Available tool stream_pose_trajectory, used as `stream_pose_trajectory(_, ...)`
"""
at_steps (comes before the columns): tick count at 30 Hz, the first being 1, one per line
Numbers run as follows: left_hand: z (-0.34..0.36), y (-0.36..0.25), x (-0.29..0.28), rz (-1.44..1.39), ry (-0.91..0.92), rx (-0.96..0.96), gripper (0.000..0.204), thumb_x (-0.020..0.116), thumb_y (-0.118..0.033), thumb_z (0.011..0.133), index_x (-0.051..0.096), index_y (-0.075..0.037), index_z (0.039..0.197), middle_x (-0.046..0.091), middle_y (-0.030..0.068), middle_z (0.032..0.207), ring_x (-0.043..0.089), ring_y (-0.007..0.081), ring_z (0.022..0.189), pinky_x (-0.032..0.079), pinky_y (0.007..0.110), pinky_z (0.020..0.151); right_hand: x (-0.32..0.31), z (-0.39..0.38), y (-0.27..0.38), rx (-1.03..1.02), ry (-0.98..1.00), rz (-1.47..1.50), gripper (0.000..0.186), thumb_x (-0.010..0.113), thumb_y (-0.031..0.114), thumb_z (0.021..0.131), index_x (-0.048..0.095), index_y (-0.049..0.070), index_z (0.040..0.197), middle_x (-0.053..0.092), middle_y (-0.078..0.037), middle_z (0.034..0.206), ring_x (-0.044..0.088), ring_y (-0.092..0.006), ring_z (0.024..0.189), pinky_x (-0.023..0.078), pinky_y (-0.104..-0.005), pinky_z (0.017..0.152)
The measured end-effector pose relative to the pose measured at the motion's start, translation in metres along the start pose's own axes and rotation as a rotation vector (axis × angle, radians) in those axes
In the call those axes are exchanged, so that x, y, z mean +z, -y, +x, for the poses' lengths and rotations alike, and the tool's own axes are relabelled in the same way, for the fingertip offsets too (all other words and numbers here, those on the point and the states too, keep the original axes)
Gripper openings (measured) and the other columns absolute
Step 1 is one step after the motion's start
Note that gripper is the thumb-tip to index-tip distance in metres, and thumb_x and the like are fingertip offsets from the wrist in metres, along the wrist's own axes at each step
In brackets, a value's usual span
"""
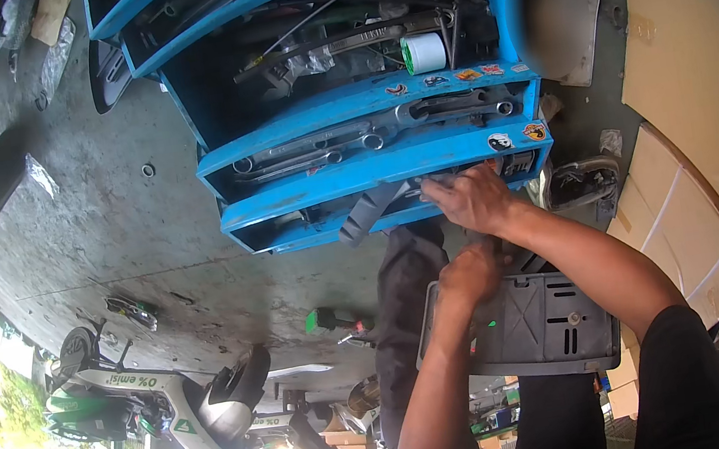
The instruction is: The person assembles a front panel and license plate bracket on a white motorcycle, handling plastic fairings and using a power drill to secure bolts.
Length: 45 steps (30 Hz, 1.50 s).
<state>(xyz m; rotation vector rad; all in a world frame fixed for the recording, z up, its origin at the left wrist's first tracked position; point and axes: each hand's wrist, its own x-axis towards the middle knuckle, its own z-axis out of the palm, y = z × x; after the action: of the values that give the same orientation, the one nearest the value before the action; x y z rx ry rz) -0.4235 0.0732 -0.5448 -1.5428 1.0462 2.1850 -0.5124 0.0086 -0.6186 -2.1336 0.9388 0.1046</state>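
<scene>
My right hand (475,199) is over the lowest tray of a blue metal toolbox (370,165), fingers pinched at the inner end of a grey, ridged, handle-like piece (371,210). That piece slants out over the tray's front edge; its far end is hidden by the fingers. Closer to me, my left hand (470,275) is closed in a fist at the upper edge of a dark grey slotted plastic plate (534,324). The plate lies across my legs, with a round fastener (576,319) near its slots. What sits inside the fist is hidden.
Spanners (373,141) lie in the middle tray; a white-and-green roll (425,54) sits in the deep one. Cardboard (696,67) lies right. On the floor are a green-and-black power tool (327,321) and a metal ring (148,171). A white motorbike (178,434) stands lower left.
</scene>
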Motion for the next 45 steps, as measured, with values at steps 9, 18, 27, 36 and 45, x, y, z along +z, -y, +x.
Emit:
stream_pose_trajectory(9,-0.003,-0.004,-0.01,-0.059,-0.016,0.021,0.031,0.054,-0.034,0.096,0.061,-0.007,0.109,0.066,0.0248,0.106,0.062,0.0436,0.105,0.048,0.054,0.086,-0.064,0.088,-0.027,0.278,-0.283,-0.294,0.034,0.06,0.03,0.093,0.065,0.015,0.123,0.064,-0.016,0.104,0.061,-0.0343,0.09,0.048,-0.044,0.081)
stream_pose_trajectory(18,-0.009,-0.012,-0.029,-0.009,-0.013,-0.009,0.029,0.055,-0.035,0.096,0.06,-0.008,0.107,0.066,0.0231,0.107,0.062,0.0427,0.106,0.049,0.053,0.084,-0.087,0.178,-0.072,0.049,0.627,-0.585,0.042,0.051,0.013,0.095,0.061,0.03,0.131,0.065,-0.006,0.126,0.064,-0.026,0.115,0.05,-0.0416,0.097)
stream_pose_trajectory(27,-0.01,-0.009,-0.032,0.018,-0.04,0.031,0.027,0.055,-0.036,0.096,0.058,-0.014,0.112,0.068,0.0174,0.107,0.065,0.0378,0.104,0.052,0.051,0.083,-0.103,0.204,-0.067,-0.167,0.706,-0.6,0.057,0.069,0.014,0.08,0.057,0.02,0.135,0.068,-0.012,0.111,0.065,-0.032,0.106,0.051,-0.0432,0.094)
stream_pose_trajectory(36,-0.012,-0.004,-0.026,-0.038,-0.061,0.014,0.028,0.058,-0.035,0.095,0.06,-0.011,0.108,0.068,0.0204,0.105,0.063,0.04,0.105,0.049,0.052,0.083,-0.142,0.214,-0.077,-0.23,0.569,-0.515,0.056,0.067,0.005,0.076,0.062,0.025,0.128,0.071,-0.014,0.097,0.068,-0.0342,0.098,0.055,-0.0427,0.086)
stream_pose_trajectory(45,-0.009,-0.007,-0.024,0.007,-0.03,0.0,0.029,0.055,-0.038,0.095,0.062,-0.014,0.11,0.067,0.0176,0.112,0.064,0.0375,0.108,0.051,0.051,0.086,-0.093,0.201,-0.078,-0.192,0.745,-0.604,0.024,0.053,0.011,0.091,0.073,0.013,0.104,0.071,-0.012,0.103,0.068,-0.0302,0.104,0.055,-0.0432,0.088)
